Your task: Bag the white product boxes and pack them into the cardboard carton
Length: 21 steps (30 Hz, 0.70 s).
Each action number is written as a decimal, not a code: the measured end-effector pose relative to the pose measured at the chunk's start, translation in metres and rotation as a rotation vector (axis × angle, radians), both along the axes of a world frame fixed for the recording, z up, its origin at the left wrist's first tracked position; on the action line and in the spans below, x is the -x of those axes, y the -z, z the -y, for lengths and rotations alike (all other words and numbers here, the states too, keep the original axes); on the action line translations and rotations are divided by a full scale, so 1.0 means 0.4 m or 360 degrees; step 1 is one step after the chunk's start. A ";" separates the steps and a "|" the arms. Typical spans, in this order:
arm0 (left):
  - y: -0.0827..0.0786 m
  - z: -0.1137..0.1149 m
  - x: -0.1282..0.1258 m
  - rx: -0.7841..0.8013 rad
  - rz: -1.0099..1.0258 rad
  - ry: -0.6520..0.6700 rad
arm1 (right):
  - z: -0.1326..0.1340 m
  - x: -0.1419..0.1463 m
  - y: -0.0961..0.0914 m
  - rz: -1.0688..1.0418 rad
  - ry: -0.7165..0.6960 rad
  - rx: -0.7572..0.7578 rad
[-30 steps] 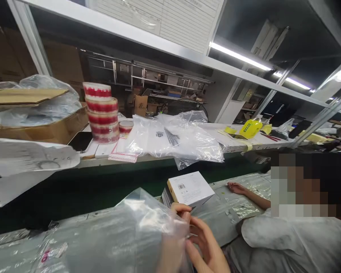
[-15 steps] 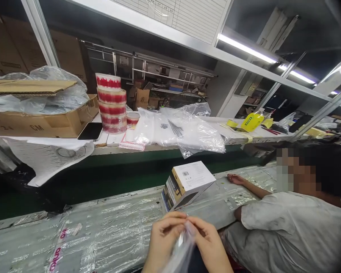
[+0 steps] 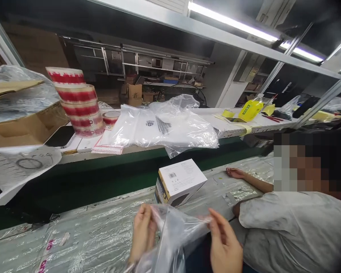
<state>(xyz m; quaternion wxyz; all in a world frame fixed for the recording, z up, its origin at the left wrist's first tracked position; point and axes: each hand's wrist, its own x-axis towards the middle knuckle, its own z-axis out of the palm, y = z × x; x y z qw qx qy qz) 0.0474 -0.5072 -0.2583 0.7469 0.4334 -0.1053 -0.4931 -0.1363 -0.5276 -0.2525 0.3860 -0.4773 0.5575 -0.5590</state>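
A clear plastic bag (image 3: 177, 227) is stretched between my two hands at the bottom middle, its lower part hanging toward me. My left hand (image 3: 143, 227) pinches one side of its top edge. On the opposite side, my right hand (image 3: 225, 239) grips the edge between thumb and fingers. Just beyond the bag, a printed white and yellow box (image 3: 183, 178) rests on the plastic-covered work surface (image 3: 102, 235). Neither hand touches the box.
On the shelf stand stacked tape rolls (image 3: 82, 106), a pile of clear bags (image 3: 165, 127) and a yellow bottle (image 3: 251, 108). An open carton (image 3: 28, 129) is at left. A co-worker (image 3: 298, 223) sits at right, one forearm on the surface.
My hands have moved apart, from meeting at the fingertips, and the bag's edge has spread between them. The view has turned somewhat to the right.
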 end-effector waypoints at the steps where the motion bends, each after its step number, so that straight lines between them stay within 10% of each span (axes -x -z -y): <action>1: 0.019 0.008 -0.018 0.0043 -0.0129 -0.0056 | 0.028 0.026 -0.009 0.0189 -0.0027 -0.0031; 6: 0.081 -0.057 -0.193 -0.0119 0.0226 0.0197 | 0.202 0.118 -0.066 0.0692 -0.0650 -0.0426; 11: -0.056 -0.142 -0.348 -0.0869 0.1062 0.0352 | 0.312 0.102 -0.130 0.0459 -0.1432 -0.0564; 15: -0.183 -0.003 -0.166 -0.0260 0.1306 0.0915 | 0.308 0.031 -0.190 0.0393 -0.2174 -0.0702; 18: -0.196 0.130 0.004 -0.0049 0.1243 0.1728 | 0.322 0.038 -0.221 0.0034 -0.2408 -0.0646; 21: -0.178 0.176 0.035 -0.0057 0.1210 0.2109 | 0.373 0.111 -0.208 -0.0561 -0.2357 -0.0266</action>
